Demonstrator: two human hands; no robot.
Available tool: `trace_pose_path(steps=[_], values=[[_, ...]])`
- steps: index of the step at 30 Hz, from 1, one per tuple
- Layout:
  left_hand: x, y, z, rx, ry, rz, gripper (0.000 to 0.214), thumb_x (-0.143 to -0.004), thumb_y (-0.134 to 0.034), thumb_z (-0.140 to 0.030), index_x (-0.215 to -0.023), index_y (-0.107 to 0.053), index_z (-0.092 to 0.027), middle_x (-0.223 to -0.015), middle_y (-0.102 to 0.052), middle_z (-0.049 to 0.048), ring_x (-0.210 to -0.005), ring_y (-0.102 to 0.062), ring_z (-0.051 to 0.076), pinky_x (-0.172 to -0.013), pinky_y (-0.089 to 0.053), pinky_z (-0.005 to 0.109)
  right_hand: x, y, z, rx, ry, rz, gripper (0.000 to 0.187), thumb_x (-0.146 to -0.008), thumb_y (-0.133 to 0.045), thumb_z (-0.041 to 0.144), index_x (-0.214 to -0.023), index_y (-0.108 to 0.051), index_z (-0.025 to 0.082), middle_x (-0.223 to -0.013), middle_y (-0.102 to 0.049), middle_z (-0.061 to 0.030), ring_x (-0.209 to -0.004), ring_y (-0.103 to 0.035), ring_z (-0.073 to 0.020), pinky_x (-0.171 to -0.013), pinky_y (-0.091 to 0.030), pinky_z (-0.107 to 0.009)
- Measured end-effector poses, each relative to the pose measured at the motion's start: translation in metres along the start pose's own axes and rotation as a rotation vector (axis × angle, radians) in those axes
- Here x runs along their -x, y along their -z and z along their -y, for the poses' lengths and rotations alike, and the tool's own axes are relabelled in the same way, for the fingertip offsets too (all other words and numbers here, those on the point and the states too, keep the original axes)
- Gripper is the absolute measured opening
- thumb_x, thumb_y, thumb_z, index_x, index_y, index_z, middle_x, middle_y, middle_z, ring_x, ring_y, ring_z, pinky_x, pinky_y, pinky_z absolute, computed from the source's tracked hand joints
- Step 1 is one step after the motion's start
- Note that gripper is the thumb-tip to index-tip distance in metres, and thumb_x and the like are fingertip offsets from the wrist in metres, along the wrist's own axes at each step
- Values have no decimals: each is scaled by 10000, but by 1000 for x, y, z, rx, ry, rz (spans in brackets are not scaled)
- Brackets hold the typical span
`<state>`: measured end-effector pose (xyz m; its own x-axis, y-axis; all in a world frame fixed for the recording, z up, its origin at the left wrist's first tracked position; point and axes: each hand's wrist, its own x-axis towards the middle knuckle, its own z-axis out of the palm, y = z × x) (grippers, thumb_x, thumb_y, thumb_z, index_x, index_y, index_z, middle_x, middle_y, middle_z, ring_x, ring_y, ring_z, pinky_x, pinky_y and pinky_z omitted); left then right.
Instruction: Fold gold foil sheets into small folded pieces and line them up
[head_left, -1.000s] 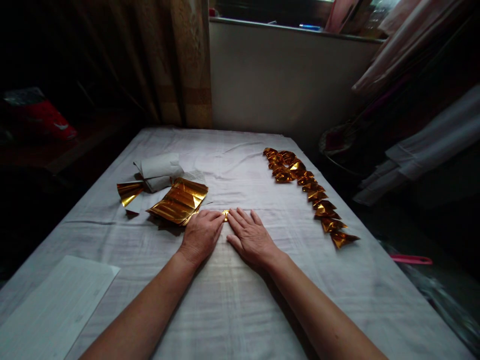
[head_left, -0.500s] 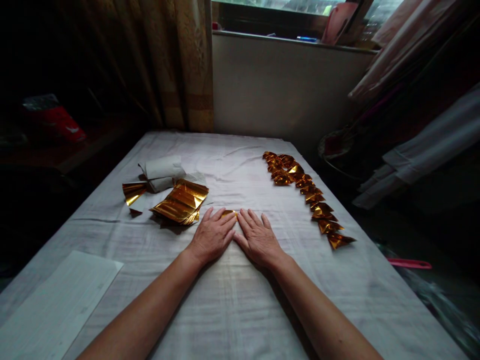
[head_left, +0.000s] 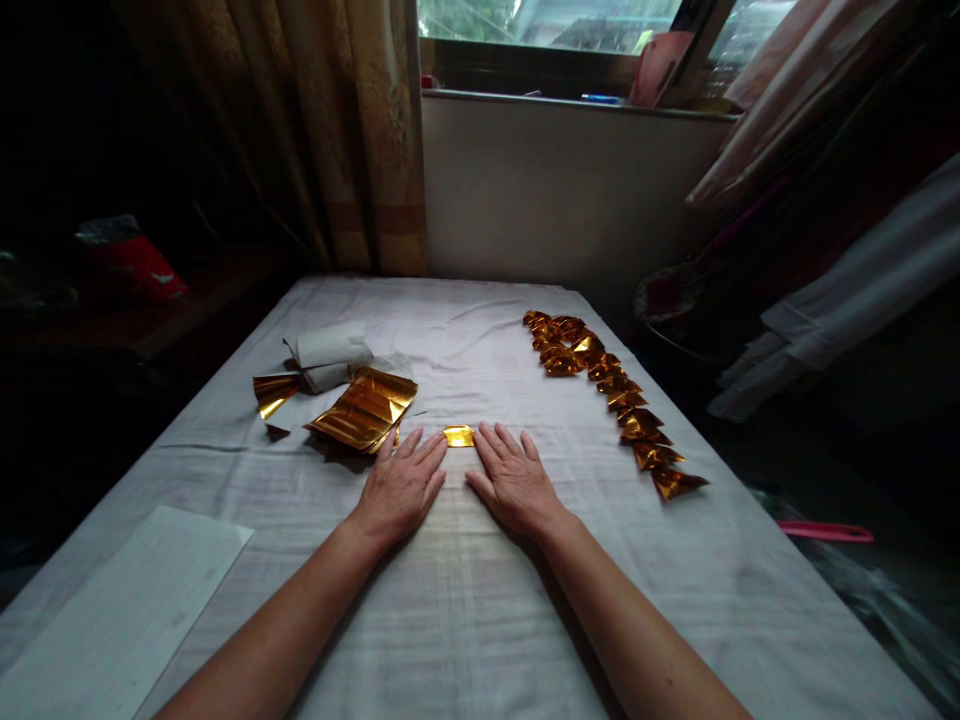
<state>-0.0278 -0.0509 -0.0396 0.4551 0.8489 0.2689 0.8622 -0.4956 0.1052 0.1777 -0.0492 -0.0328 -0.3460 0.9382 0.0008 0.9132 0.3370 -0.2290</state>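
Note:
My left hand point(head_left: 399, 485) and my right hand point(head_left: 514, 478) lie flat, palms down, fingers stretched out on the white cloth point(head_left: 465, 600). Between their fingertips sits a small folded gold foil piece point(head_left: 458, 436), touched at its edges by the fingers of both hands. A stack of flat gold foil sheets point(head_left: 364, 408) lies just left of my left hand. On the right, a row of several folded gold foil pieces point(head_left: 611, 392) runs away from me.
A white paper roll point(head_left: 327, 354) and a loose gold sheet point(head_left: 273, 391) lie at the back left. A white sheet of paper point(head_left: 120, 610) sits at the near left. Curtains and a window sill stand behind; clothes hang at the right.
Both hands have slid apart and back towards me, uncovering the small gold foil piece that lay under the fingers. The view has tilted up a little.

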Motion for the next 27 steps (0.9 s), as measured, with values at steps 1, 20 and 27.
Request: trace_pose_path(steps=[1, 20, 27], values=[[-2, 0, -2, -2, 9, -13, 382, -959, -480, -289, -1328, -569, -250, -1368, -614, 63, -1299, -509, 291, -1116, -312, 536, -1, 0, 1, -4, -5, -9, 571, -985, -420, 449, -1490, -378, 183, -1574, -336, -80, -1461, -267, -275, -1168, -168, -560], [-36, -3, 1, 24, 158, -54, 237, -978, -480, -310, -953, -698, -219, -883, -659, 58, -867, -600, 217, -792, -457, 325, -35, 5, 4, -87, -75, -258, 201, -944, -561, 348, -1005, -740, 279, -1011, -713, -35, -949, -608, -189, -832, -437, -292], [-43, -10, 4, 67, 239, -136, 277, -995, -438, -327, -948, -675, -191, -908, -692, 65, -856, -628, 219, -789, -469, 331, -40, -1, -1, -140, -95, -317, 236, -975, -506, 340, -1008, -733, 287, -910, -710, -22, -855, -633, -161, -746, -434, -250]])
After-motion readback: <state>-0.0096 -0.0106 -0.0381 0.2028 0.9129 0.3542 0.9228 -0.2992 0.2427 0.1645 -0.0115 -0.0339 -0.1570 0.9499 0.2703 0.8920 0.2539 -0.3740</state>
